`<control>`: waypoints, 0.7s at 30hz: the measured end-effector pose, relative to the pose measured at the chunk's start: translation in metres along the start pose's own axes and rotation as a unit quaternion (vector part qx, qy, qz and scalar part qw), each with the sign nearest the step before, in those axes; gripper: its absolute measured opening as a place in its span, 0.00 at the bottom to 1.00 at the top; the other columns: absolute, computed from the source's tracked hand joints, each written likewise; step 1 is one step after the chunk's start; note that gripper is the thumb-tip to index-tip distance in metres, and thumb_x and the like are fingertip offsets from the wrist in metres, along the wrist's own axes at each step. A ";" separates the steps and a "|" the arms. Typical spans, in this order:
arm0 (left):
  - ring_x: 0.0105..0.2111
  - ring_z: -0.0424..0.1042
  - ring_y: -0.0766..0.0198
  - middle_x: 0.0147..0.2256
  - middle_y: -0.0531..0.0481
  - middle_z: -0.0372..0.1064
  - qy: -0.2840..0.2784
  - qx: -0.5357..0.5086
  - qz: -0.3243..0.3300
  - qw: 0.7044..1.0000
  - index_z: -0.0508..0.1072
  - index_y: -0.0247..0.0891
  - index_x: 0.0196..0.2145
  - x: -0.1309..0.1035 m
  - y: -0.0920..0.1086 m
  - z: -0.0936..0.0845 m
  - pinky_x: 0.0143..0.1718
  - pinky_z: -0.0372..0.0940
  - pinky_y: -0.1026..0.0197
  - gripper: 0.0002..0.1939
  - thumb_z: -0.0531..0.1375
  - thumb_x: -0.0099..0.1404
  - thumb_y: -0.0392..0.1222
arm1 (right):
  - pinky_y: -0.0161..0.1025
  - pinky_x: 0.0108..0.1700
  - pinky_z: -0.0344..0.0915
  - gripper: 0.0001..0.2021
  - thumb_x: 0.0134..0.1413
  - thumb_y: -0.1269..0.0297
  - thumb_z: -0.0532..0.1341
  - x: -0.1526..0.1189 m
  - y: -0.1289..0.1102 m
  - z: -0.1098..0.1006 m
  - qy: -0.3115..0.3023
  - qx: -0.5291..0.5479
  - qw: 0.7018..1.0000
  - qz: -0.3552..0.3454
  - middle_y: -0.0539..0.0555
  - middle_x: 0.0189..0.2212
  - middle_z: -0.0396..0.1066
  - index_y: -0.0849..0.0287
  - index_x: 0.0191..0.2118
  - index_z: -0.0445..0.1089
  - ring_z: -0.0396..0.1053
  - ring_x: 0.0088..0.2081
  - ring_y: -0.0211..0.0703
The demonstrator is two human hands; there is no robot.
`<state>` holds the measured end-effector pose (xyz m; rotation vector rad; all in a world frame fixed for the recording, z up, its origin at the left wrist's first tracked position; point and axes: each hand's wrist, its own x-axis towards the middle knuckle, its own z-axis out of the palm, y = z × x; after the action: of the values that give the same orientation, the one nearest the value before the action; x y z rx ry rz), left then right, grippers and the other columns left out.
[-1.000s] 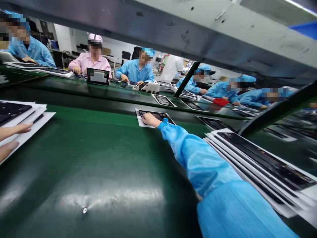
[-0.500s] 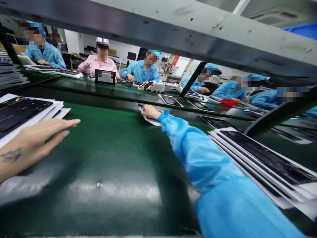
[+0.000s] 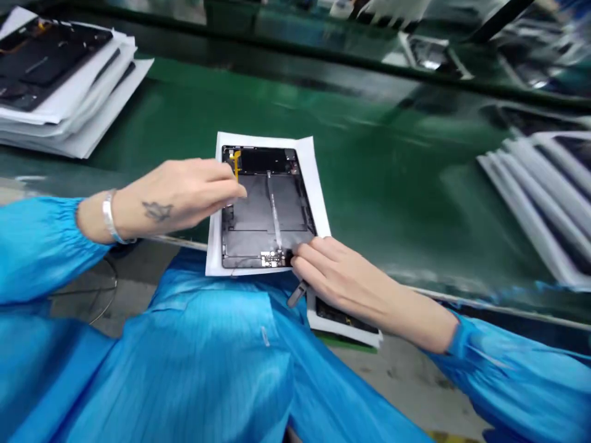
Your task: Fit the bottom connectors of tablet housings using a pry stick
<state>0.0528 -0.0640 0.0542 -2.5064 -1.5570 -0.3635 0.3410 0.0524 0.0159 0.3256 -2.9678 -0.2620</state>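
Observation:
An opened tablet (image 3: 252,212), its inside facing up with a yellow flex cable and a pale strip down the middle, lies on a white sheet (image 3: 318,184) at the table's front edge. My left hand (image 3: 198,187) is over the tablet's left side, fingers curled in and thumb pressed close; whatever they may hold is hidden. At the lower right corner my right hand (image 3: 337,274) is closed, its fingertips gripping the tablet's edge. Just below those fingers shows a small grey flat piece (image 3: 297,294), too blurred to name.
To the left stands a stack of white sheets (image 3: 106,92) with a dark tablet housing (image 3: 50,61) on top. Another layered stack (image 3: 530,197) is at the right. Below table level, beside my lap, sits another dark panel (image 3: 339,315) on white sheet. A raised ledge crosses the back.
My right hand has come back from the far side of the table, and the tablet on its sheet now lies before me. My left hand has moved over it and curled. The view has tilted down.

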 end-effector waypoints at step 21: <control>0.38 0.69 0.61 0.40 0.46 0.70 -0.030 -0.115 -0.042 0.992 0.69 0.36 0.43 -0.024 0.041 0.041 0.40 0.65 0.61 0.09 0.52 0.76 0.42 | 0.45 0.32 0.54 0.10 0.60 0.76 0.54 0.002 0.005 0.018 0.037 0.015 0.992 0.121 0.55 0.27 0.61 0.55 0.30 0.60 0.57 0.31 0.49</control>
<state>0.0842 -0.0918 0.0078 -2.6484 -1.7403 -0.5104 0.3353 0.0595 -0.0003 -0.0224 -2.9024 -0.1737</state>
